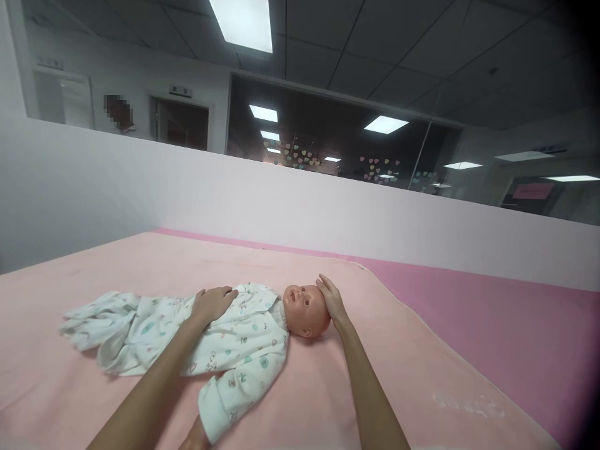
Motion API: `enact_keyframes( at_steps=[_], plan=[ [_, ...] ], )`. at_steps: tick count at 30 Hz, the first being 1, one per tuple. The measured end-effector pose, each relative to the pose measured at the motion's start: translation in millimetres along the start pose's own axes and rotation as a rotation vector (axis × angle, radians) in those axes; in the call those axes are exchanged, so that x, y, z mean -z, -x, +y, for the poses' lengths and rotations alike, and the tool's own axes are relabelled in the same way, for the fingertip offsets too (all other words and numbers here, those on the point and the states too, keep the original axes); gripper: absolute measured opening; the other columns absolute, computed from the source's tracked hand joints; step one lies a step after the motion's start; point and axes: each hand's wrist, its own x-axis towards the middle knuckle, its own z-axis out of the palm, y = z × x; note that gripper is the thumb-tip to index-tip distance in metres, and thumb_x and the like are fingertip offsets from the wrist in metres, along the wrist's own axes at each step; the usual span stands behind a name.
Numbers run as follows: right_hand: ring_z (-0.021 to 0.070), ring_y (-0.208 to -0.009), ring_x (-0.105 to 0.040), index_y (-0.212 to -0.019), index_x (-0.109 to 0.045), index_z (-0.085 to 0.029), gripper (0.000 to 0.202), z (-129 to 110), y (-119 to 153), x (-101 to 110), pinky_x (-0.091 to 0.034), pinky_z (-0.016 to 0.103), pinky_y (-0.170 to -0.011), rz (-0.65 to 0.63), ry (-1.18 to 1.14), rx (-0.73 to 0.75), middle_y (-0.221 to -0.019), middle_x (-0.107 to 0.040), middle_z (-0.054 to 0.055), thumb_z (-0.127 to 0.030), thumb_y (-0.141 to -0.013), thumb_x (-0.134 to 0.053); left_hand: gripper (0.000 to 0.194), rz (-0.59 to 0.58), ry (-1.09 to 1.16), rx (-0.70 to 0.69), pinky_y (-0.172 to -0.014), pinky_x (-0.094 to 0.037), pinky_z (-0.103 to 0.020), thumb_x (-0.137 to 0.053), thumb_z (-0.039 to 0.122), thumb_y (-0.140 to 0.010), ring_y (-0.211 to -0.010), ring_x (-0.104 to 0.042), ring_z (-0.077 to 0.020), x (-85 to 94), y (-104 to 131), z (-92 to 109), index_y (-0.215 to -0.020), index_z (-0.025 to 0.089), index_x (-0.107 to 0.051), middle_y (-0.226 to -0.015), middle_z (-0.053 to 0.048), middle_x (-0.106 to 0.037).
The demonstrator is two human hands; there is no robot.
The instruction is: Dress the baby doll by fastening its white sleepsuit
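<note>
From the head view, the left hand [213,302] lies flat and open on the chest of the baby doll [244,331], pressing rather than gripping, while the right hand [332,299] cups the back of the doll's head with fingers loosely spread. The doll lies on its back between the two hands on the pink blanket [422,375], already dressed in a white printed romper [154,331], whose legs trail limp beyond the left hand, away from the right. One sleeve [220,406] lies near the left forearm, a small doll hand showing at its cuff, so the dressing looks largely done.

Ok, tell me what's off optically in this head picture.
Head view: the ceiling light panel is blown out white; the wall top bows from wide-angle distortion; the right corner is vignetted dark; the doll under the left hand and right hand is evenly lit, slightly soft.
</note>
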Motion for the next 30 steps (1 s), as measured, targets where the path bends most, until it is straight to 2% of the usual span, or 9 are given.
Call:
enact_keyframes(
  at_steps=[4,8,10,12,14,17,22,27,30],
  plan=[
    [0.0231,-0.105,-0.051,-0.095,-0.065,-0.016,0.047,1,2,0,-0.037,0.034,-0.092,-0.081,-0.017,-0.006,-0.108,-0.06,0.007,-0.054,-0.07,-0.054,0.053,-0.009,0.001,-0.001,-0.1,-0.02,-0.046,-0.022,0.051,-0.077,-0.112,-0.047,-0.0254,0.8,0,0,-0.106,0.025,-0.058,-0.119,-0.004,-0.056],
    [0.0221,-0.12,-0.037,-0.11,-0.057,-0.017,0.055,4,-1,0,-0.024,0.034,-0.102,0.012,-0.01,0.004,-0.125,-0.047,0.007,-0.052,-0.068,-0.057,0.053,-0.009,0.001,-0.011,-0.099,-0.021,-0.047,-0.022,0.051,-0.078,-0.11,-0.049,-0.0249,0.4,0,0,-0.106,0.025,-0.058,-0.116,-0.004,-0.058],
    [0.0219,-0.122,-0.034,-0.112,-0.056,-0.018,0.056,4,-1,0,-0.022,0.034,-0.102,0.036,-0.011,0.006,-0.128,-0.044,0.006,-0.052,-0.068,-0.057,0.053,-0.01,0.002,-0.01,-0.099,-0.02,-0.047,-0.022,0.051,-0.078,-0.111,-0.048,-0.0249,0.4,0,0,-0.107,0.026,-0.057,-0.118,-0.003,-0.057],
    [0.0229,-0.116,-0.041,-0.106,-0.059,-0.017,0.051,3,0,-1,-0.028,0.034,-0.098,0.01,-0.019,0.009,-0.121,-0.051,0.007,-0.053,-0.069,-0.055,0.053,-0.009,0.004,-0.008,-0.1,-0.02,-0.047,-0.021,0.052,-0.077,-0.112,-0.047,-0.0249,0.5,0,0,-0.108,0.026,-0.057,-0.119,-0.003,-0.056],
    [0.0238,-0.101,-0.052,-0.092,-0.065,-0.015,0.047,1,3,-2,-0.038,0.034,-0.088,-0.053,-0.029,0.008,-0.104,-0.061,0.007,-0.054,-0.07,-0.053,0.053,-0.008,0.006,-0.008,-0.1,-0.02,-0.046,-0.021,0.052,-0.077,-0.112,-0.047,-0.0251,0.6,0,0,-0.107,0.026,-0.057,-0.12,-0.003,-0.056],
    [0.0229,-0.088,-0.057,-0.08,-0.066,-0.014,0.045,-2,5,-2,-0.042,0.032,-0.079,-0.097,-0.038,0.014,-0.088,-0.066,0.006,-0.055,-0.07,-0.052,0.053,-0.003,0.002,-0.01,-0.099,-0.021,-0.046,-0.022,0.052,-0.077,-0.112,-0.047,-0.0252,0.5,0,0,-0.105,0.027,-0.059,-0.119,-0.002,-0.056],
    [0.0214,-0.1,-0.051,-0.09,-0.064,-0.017,0.043,-3,4,-2,-0.038,0.029,-0.085,-0.034,-0.05,0.039,-0.1,-0.062,0.004,-0.053,-0.069,-0.055,0.052,0.008,0.008,-0.016,-0.098,-0.022,-0.046,-0.022,0.051,-0.077,-0.11,-0.049,-0.0247,0.0,0,-1,-0.106,0.027,-0.058,-0.117,-0.003,-0.058],
    [0.0218,-0.087,-0.056,-0.082,-0.066,-0.013,0.047,-7,7,-2,-0.042,0.03,-0.078,-0.137,-0.074,0.023,-0.086,-0.065,0.006,-0.056,-0.067,-0.055,0.052,0.007,-0.002,-0.018,-0.098,-0.022,-0.045,-0.022,0.051,-0.078,-0.11,-0.049,-0.0248,0.4,0,-1,-0.105,0.027,-0.058,-0.117,-0.003,-0.058],
    [0.0215,-0.094,-0.054,-0.086,-0.066,-0.015,0.046,-8,7,-2,-0.039,0.03,-0.084,-0.124,-0.083,0.023,-0.095,-0.064,0.006,-0.056,-0.066,-0.056,0.051,0.0,-0.009,-0.017,-0.099,-0.022,-0.045,-0.022,0.05,-0.078,-0.111,-0.048,-0.0242,0.9,1,0,-0.106,0.026,-0.058,-0.12,-0.004,-0.056]
  ],
)
